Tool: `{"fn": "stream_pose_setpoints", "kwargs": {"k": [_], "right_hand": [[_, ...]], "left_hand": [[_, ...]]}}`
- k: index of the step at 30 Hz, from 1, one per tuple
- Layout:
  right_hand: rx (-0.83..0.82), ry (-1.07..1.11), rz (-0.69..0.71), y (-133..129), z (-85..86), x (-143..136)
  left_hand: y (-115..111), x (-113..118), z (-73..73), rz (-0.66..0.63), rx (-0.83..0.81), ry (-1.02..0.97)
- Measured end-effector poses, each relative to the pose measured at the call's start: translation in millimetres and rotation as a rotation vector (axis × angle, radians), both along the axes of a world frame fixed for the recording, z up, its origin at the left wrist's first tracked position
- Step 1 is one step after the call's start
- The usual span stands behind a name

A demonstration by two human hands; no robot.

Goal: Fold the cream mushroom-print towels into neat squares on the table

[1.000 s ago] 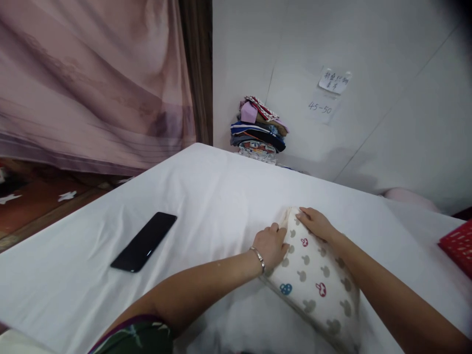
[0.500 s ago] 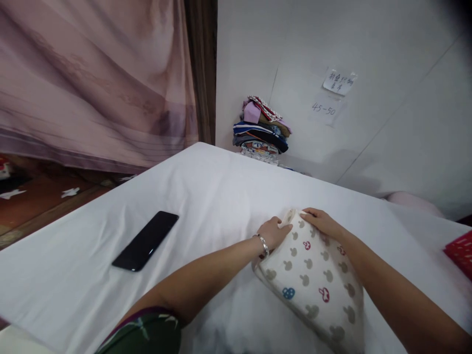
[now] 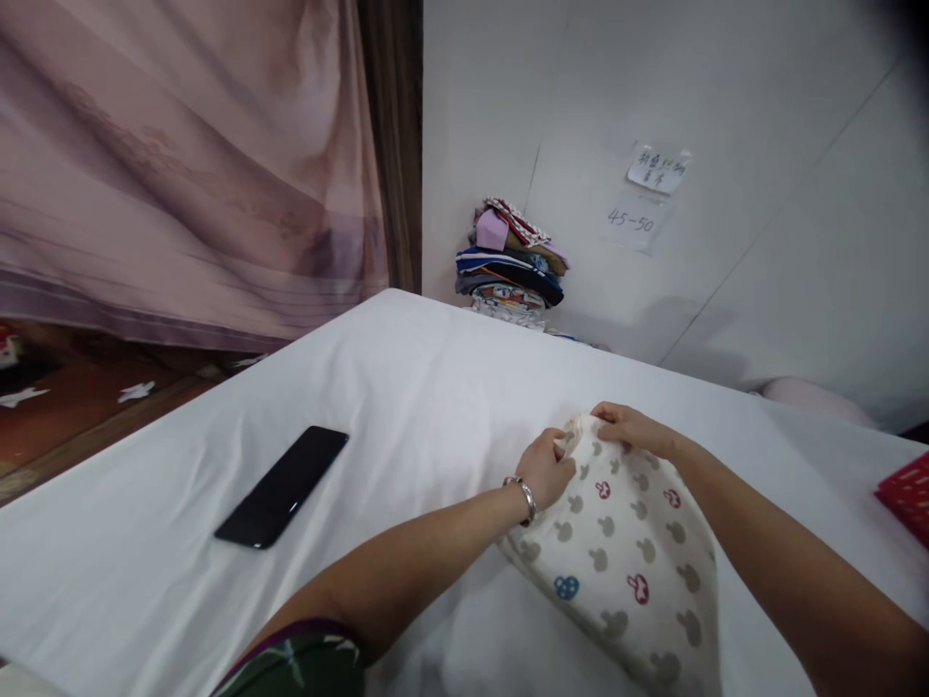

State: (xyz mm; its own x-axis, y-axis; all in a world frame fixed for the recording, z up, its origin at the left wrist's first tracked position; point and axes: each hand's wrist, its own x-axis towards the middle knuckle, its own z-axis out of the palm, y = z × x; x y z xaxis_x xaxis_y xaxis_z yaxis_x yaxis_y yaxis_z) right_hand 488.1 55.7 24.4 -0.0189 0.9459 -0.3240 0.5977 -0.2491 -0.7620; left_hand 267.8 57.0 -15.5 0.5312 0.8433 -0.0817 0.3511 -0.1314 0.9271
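A folded white cloth [image 3: 616,552] printed with grey, red and blue bunny-like shapes lies on the white sheet in front of me, its lower end cut off by the view. My left hand [image 3: 546,469], with a silver bracelet at the wrist, pinches its far left edge. At the top corner, my right hand [image 3: 630,428] grips the same cloth, thumb and fingers closed on it. The two hands are a short way apart, with gathered fabric between them. What exact kind of cloth it is, I cannot tell.
To the left, a black phone [image 3: 283,487] lies on the white sheet [image 3: 406,387]. Beyond the far edge, a stack of folded clothes [image 3: 512,261] leans by the wall. A red object [image 3: 907,496] sits at the right edge. A pink curtain [image 3: 195,165] hangs at left.
The cloth's far edge is more gathered between my hands, and my left fingers have curled in more. The whole view has tilted slightly upward.
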Motion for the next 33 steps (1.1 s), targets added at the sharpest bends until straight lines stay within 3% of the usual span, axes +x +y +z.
{"fn": "stream_pose_setpoints", "kwargs": {"k": [9, 16, 21, 25, 29, 33], "right_hand": [[0.076, 0.063, 0.014, 3, 4.6, 0], [0.042, 0.132, -0.020, -1, 10.7, -2], [-0.143, 0.174, 0.041, 4, 16.0, -2], [-0.015, 0.113, -0.041, 8, 1.6, -8], [0.092, -0.007, -0.091, 9, -21.4, -16], [0.149, -0.086, -0.097, 7, -28.2, -15]], "left_hand": [[20, 20, -2.1, -0.047, -0.415, -0.047], [15, 26, -12.4, -0.037, -0.207, -0.174], [16, 23, -13.6, -0.030, -0.159, -0.157], [23, 17, -9.0, 0.024, -0.072, -0.033], [30, 8, -7.5, -0.012, -0.073, 0.156], [26, -2, -8.1, -0.027, -0.069, 0.178]]}}
